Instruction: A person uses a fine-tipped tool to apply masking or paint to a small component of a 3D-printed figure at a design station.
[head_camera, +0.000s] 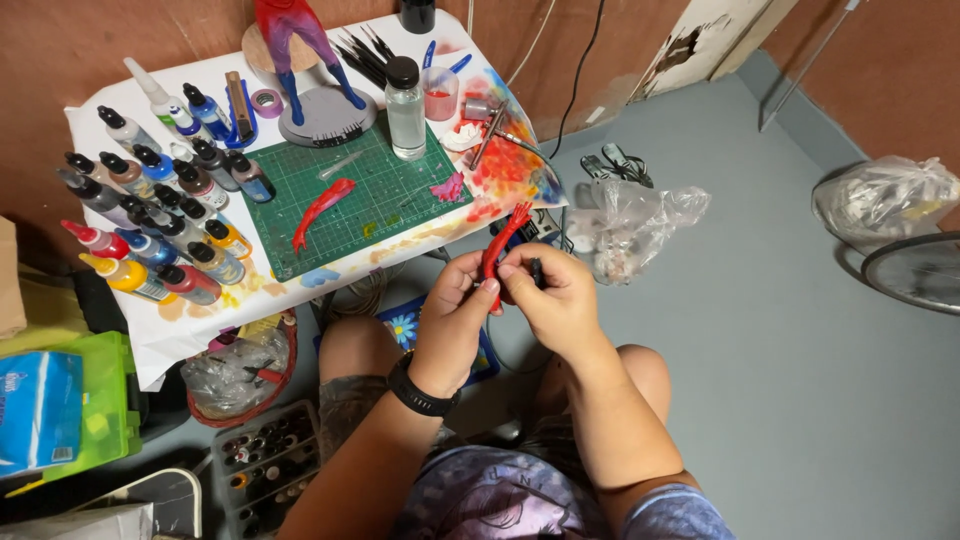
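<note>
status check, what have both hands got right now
Left hand and right hand both gripping a red moulded figure arm. Right hand also holds a small dark tool. Nothing between the hands and the part.

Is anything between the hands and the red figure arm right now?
Nothing visible: the left hand and right hand both have the red figure arm in their grip, held in the air off the table's edge. A small dark tool sits in the right hand too.
</note>
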